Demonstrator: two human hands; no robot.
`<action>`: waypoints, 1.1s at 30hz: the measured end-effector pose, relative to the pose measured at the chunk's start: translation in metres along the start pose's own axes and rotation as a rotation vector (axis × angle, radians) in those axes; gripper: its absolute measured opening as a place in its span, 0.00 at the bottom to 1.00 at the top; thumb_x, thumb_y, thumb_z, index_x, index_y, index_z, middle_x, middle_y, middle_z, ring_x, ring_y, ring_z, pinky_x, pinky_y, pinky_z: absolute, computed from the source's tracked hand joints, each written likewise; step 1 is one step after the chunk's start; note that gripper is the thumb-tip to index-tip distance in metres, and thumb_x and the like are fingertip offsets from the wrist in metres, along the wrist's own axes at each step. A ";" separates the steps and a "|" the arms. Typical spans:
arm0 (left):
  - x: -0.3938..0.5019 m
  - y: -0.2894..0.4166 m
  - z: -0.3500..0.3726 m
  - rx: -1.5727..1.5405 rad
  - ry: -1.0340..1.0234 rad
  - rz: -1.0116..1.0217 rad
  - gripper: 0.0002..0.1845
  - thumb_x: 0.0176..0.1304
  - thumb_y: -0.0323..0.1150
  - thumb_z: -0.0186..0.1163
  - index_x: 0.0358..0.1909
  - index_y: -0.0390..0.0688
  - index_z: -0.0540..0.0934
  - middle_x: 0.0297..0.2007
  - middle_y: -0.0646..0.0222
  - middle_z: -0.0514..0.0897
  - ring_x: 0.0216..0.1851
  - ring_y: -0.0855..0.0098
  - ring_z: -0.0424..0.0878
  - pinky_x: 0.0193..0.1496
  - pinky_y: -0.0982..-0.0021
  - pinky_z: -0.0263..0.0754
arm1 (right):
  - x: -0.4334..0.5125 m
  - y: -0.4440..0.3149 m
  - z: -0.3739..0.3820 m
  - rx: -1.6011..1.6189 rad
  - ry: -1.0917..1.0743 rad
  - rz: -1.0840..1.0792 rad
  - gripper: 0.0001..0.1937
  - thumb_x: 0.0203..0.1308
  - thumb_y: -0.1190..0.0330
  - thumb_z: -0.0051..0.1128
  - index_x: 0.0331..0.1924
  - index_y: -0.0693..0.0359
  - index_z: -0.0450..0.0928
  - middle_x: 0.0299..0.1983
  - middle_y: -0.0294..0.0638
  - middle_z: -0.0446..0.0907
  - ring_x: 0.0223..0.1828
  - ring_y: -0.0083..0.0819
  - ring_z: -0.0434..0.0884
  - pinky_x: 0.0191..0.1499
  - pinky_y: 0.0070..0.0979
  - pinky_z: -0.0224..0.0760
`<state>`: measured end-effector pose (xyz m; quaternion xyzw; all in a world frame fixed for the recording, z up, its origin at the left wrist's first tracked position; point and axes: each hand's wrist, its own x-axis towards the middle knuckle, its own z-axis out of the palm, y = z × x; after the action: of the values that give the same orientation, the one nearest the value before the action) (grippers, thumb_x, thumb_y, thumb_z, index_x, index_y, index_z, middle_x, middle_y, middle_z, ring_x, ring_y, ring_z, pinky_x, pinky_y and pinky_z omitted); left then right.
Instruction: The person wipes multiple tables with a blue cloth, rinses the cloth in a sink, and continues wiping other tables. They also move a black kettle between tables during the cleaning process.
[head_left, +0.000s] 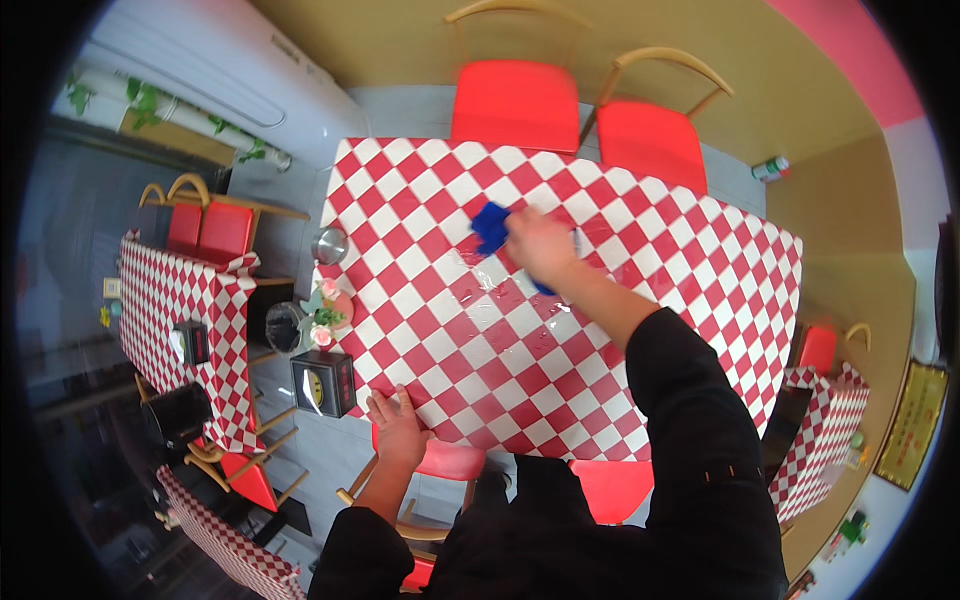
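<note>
A table with a red and white checkered cover (465, 382) lies before me. My right hand (541, 241), slightly blurred, presses a blue cloth (491, 227) onto its surface right of the middle, and parts of the cloth show on both sides of the hand. Wet, shiny streaks (487, 281) mark the cover just below the cloth. My left hand (397, 427) rests palm down on the near left edge, fingers spread, holding nothing. Beside it stands a black napkin box (322, 384).
Along the left edge are pink artificial flowers (327, 311) and a round metal container (329, 246). Red-seated chairs (516, 101) stand at the far side, others at the near side. More checkered tables (172, 292) stand to the left and right.
</note>
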<state>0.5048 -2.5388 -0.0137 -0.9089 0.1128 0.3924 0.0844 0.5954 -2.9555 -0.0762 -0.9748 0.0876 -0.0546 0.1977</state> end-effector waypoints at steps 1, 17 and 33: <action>0.000 0.000 0.000 0.010 0.001 0.005 0.68 0.58 0.47 0.83 0.90 0.46 0.46 0.85 0.27 0.36 0.87 0.26 0.35 0.85 0.46 0.60 | 0.015 0.012 -0.004 -0.044 0.029 0.058 0.11 0.70 0.64 0.62 0.48 0.62 0.82 0.47 0.54 0.83 0.45 0.52 0.89 0.44 0.47 0.87; 0.005 -0.009 0.018 0.026 0.094 0.063 0.68 0.52 0.45 0.86 0.88 0.39 0.51 0.82 0.21 0.44 0.84 0.20 0.44 0.82 0.38 0.62 | 0.055 -0.093 0.053 0.062 0.020 -0.256 0.20 0.68 0.67 0.62 0.62 0.60 0.83 0.47 0.51 0.81 0.47 0.50 0.87 0.47 0.47 0.84; 0.005 -0.011 0.020 0.001 0.098 0.075 0.68 0.55 0.42 0.85 0.89 0.42 0.47 0.83 0.22 0.39 0.84 0.20 0.41 0.81 0.42 0.67 | 0.025 -0.041 0.028 -0.034 0.218 -0.038 0.20 0.68 0.68 0.65 0.63 0.54 0.87 0.45 0.48 0.82 0.46 0.48 0.86 0.49 0.42 0.84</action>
<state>0.4972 -2.5237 -0.0305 -0.9222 0.1506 0.3504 0.0643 0.6301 -2.9124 -0.0836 -0.9677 0.0910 -0.1627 0.1695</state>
